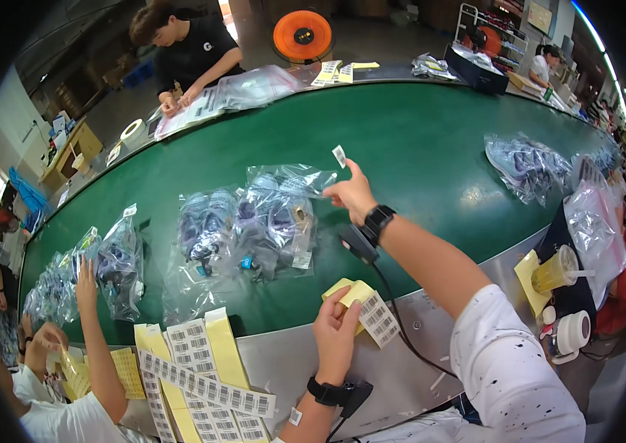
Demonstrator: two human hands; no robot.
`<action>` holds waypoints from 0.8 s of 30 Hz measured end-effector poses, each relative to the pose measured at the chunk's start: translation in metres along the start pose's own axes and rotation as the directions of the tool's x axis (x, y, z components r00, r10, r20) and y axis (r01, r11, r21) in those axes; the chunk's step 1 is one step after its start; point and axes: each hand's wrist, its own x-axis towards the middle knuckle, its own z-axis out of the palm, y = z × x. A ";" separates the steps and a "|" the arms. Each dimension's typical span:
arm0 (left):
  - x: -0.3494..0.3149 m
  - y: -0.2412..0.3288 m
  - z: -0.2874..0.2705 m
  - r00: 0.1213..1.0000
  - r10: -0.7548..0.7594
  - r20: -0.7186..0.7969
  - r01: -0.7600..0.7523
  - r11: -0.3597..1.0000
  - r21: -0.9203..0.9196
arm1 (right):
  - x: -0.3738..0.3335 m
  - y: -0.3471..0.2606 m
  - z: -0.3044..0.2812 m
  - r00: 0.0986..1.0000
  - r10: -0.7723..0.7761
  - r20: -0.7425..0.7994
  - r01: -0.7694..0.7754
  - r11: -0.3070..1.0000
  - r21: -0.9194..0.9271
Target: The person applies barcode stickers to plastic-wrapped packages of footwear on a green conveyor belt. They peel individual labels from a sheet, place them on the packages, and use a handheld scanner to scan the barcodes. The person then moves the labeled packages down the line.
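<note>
Right hand (pixel 354 196) was out over the green tabletop (pixel 416 125), index finger raised, a small white label (pixel 339 156) at its tip. Thumb lay at the clear film edge of the nearest bagged shoes (pixel 277 214) — could not tell whether it pinched the film. Left hand (pixel 336 330) was lower, near the metal edge (pixel 431 332), thumb and fingers closed on a yellow-backed label sheet (pixel 379 322).

The nearest bagged shoes lay flat on the green, left of the right hand; a second bagged pair (pixel 207 229) sat just beside, on their left. More barcode sheets (pixel 198 369) overlapped at the table's near side, left of the left hand.

To the left, a co-worker's raised hand (pixel 86 284) was at another row of bagged shoes (pixel 62 284). Across the table, a person in black (pixel 202 55) bent over a stack of clear bags (pixel 261 87) — orange fan (pixel 302 35) behind.
</note>
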 end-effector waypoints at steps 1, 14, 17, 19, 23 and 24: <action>0.000 -0.001 0.002 1.000 0.003 -0.015 -0.004 1.000 -0.015 | -0.011 0.004 -0.011 1.000 0.022 0.015 -0.022 0.999 -0.034; -0.001 -0.006 0.002 1.000 -0.012 -0.011 0.012 0.999 0.043 | 0.001 -0.013 -0.042 0.995 -0.044 -0.093 0.073 0.938 0.339; 0.000 -0.006 0.003 1.000 0.004 -0.021 -0.004 1.000 0.023 | -0.018 -0.006 -0.016 1.000 0.026 -0.003 -0.023 0.933 0.358; -0.001 -0.005 0.005 0.999 0.032 -0.027 -0.032 0.999 0.010 | -0.019 0.009 -0.006 0.999 0.022 0.025 -0.027 0.976 0.215; 0.002 -0.004 0.004 0.994 0.052 -0.098 -0.055 0.998 -0.029 | -0.012 0.022 0.008 0.996 0.089 -0.028 -0.078 0.956 0.284; 0.003 -0.004 0.004 0.993 0.051 -0.109 -0.057 0.997 -0.053 | -0.011 0.023 0.011 0.994 0.092 -0.052 -0.073 0.956 0.284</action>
